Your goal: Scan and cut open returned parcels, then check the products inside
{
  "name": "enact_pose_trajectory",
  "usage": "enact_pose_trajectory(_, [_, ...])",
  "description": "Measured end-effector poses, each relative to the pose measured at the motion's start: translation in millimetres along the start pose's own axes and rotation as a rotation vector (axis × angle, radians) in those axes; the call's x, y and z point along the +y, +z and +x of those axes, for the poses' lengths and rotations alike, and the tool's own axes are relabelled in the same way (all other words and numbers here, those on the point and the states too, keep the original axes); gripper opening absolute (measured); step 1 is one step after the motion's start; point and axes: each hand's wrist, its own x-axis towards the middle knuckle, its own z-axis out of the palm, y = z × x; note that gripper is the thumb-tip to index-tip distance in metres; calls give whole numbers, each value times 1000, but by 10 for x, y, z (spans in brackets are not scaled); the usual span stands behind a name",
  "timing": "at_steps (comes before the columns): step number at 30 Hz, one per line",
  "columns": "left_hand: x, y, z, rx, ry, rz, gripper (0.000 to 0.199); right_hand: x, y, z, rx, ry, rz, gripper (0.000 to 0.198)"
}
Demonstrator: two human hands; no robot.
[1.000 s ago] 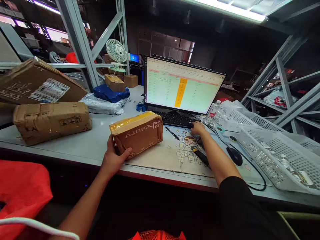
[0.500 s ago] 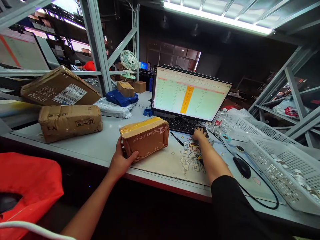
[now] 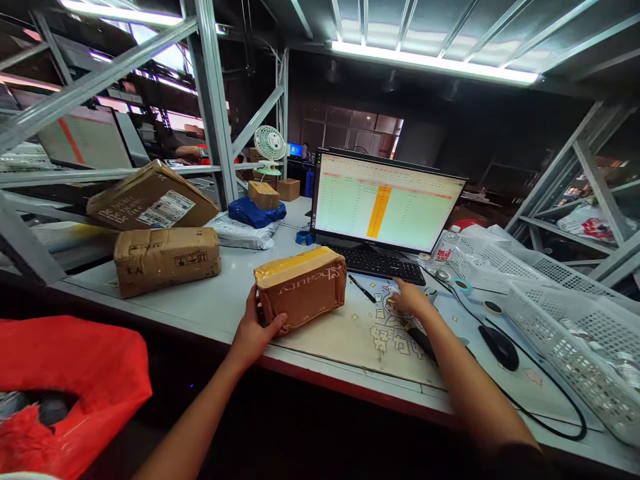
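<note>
My left hand (image 3: 256, 333) grips the lower left end of a brown cardboard box (image 3: 305, 293), thumb on the front face and the fingers partly hidden behind it. Yellow tape runs along the box's top, and it rests at the desk's front edge. My right hand (image 3: 411, 298) is over the printed desk mat (image 3: 345, 347), just in front of the black keyboard (image 3: 383, 263). It appears empty, with its fingers partly out and slightly blurred. Beside that forearm lies a yellow-and-black utility knife (image 3: 419, 339), partly covered. A black pen (image 3: 363, 289) is between the box and this hand.
A monitor (image 3: 385, 200) with a spreadsheet stands behind the keyboard. More cardboard boxes (image 3: 167, 260) and a blue parcel (image 3: 256, 212) are on the left. A mouse (image 3: 500, 347), tape roll (image 3: 463, 285) and white baskets (image 3: 565, 333) occupy the right. A red bag (image 3: 100, 360) hangs lower left.
My right hand has left the keyboard and come back toward me over the mat. My left hand still grips the box. The whole view has shifted slightly.
</note>
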Motion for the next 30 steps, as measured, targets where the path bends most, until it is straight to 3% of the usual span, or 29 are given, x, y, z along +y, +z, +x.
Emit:
enact_pose_trajectory(5, [-29, -4, 16, -37, 10, -41, 116, 378, 417, -990, 102, -54, 10, 56])
enact_pose_trajectory(10, [-30, 51, -33, -74, 100, -105, 131, 546, 738, -1290, 224, -17, 48, 51])
enact_pose_trajectory(14, [-6, 73, -96, -120, 158, -107, 135, 462, 558, -1139, 284, -12, 182, 50])
enact_pose_trajectory(18, [22, 35, -132, -217, 186, -69, 132, 212, 173, -950, 286, -10, 644, 45])
enact_pose_trajectory(21, [39, 16, -148, -292, 191, -65, 140, -71, -70, -877, 236, -128, 870, 56])
enact_pose_trajectory(25, [43, 28, -166, -264, 208, -51, 141, -370, -228, -892, 106, -290, 837, 62])
enact_pose_trajectory(30, [-82, 40, -155, -293, 208, -46, 146, -428, -210, -951, 90, -394, 708, 47])
